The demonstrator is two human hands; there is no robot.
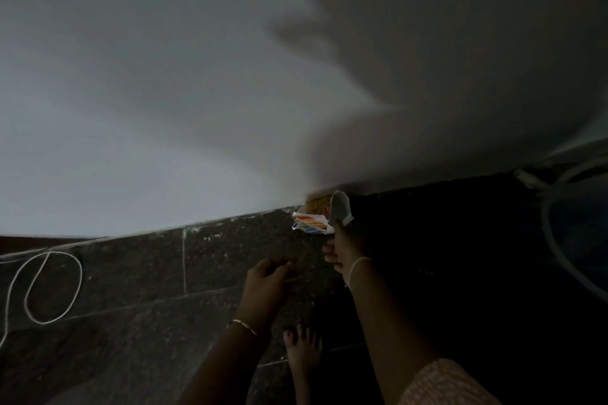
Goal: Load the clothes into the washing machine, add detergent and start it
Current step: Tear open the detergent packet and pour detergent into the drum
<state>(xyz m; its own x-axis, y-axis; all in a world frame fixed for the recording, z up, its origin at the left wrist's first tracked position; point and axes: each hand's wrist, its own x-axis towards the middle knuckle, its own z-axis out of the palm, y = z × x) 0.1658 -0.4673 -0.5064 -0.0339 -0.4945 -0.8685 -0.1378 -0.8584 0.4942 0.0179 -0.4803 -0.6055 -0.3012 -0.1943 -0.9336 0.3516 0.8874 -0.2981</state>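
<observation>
- Right hand (340, 248) reaches down to the detergent packet (311, 223) against the wall (131, 108), pinching a grey scoop (340, 207), likely to measure powder
- Left hand (268, 279) loosely curled, empty

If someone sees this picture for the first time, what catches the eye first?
The bright orange-and-white detergent packet at the foot of the pale wall, where the right hand reaches with a grey scoop. Next, the looped white cord on the dark stone floor at left.
</observation>
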